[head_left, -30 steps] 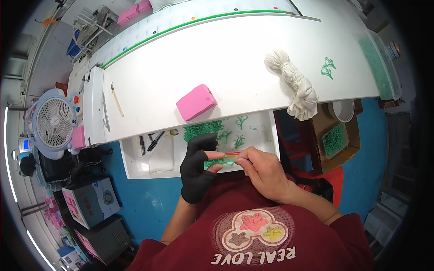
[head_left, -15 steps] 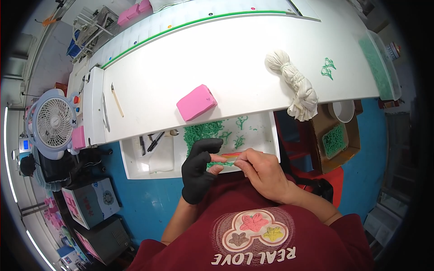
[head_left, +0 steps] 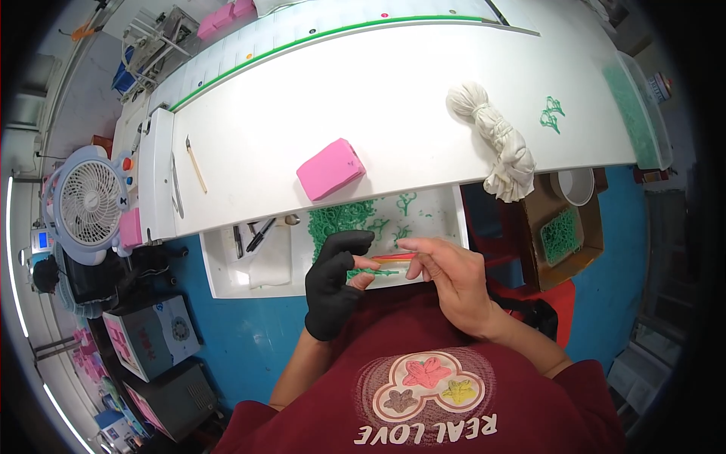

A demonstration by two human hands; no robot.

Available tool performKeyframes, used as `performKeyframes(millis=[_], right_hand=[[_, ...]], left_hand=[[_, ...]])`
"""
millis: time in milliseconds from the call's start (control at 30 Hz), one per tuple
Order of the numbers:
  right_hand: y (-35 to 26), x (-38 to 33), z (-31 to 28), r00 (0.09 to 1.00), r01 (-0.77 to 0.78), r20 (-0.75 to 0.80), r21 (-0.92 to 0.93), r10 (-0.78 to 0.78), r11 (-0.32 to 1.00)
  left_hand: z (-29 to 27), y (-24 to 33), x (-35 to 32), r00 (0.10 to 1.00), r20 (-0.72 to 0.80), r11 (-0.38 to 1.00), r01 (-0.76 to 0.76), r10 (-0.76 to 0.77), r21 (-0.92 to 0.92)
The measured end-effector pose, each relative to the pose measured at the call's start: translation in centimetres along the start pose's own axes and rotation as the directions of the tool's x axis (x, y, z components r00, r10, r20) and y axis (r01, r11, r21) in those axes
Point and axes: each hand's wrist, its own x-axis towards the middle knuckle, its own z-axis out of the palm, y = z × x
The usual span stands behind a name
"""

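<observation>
My left hand wears a black glove with bare thumb and index tips. Those tips pinch a thin green branching piece over the open drawer. My right hand is bare and just right of the piece, its index finger stretched out and its thumb apart from it. A thin red-orange stick spans the gap between the hands; whether it is held or lies in the drawer I cannot tell. Beneath, the white drawer contains a heap of green pieces and several loose ones.
On the white table lie a pink block, a twisted white cloth, two green pieces and a brush-like tool. Pens rest in the drawer's left part. A cardboard box is at right, a fan at left.
My right hand has drawn back slightly to the right from the green piece, and its index finger has straightened. My left hand keeps its pinch in nearly the same place.
</observation>
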Motion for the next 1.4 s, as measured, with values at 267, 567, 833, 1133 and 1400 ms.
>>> performKeyframes(millis=[267,567,833,1133,1400], right_hand=[[-1.3,-0.2,-0.4,0.987,-0.162,-0.002,0.034,0.162,0.986],[-1.2,1.5,-0.5,0.898,0.412,-0.094,-0.158,-0.429,0.897],[-1.4,0.8,0.4,0.931,0.335,-0.150,0.000,-0.331,0.942],[-1.5,1.0,0.5,0.920,0.369,-0.127,-0.038,-0.371,0.928],[-1.4,1.0,0.5,0.917,0.378,-0.119,-0.047,-0.381,0.925]], left_hand=[[0.0,0.0,-0.1,1.000,0.010,1.000,0.001,-0.001,0.006],[0.3,-0.1,-0.1,0.999,0.042,1.000,0.006,-0.004,-0.029],[0.5,-0.3,-0.1,0.997,0.069,0.999,0.021,-0.019,-0.033],[0.4,-0.3,-0.3,0.996,0.084,0.999,0.015,-0.012,-0.032],[0.4,-0.3,-0.3,0.996,0.084,0.999,0.022,-0.019,-0.041]])
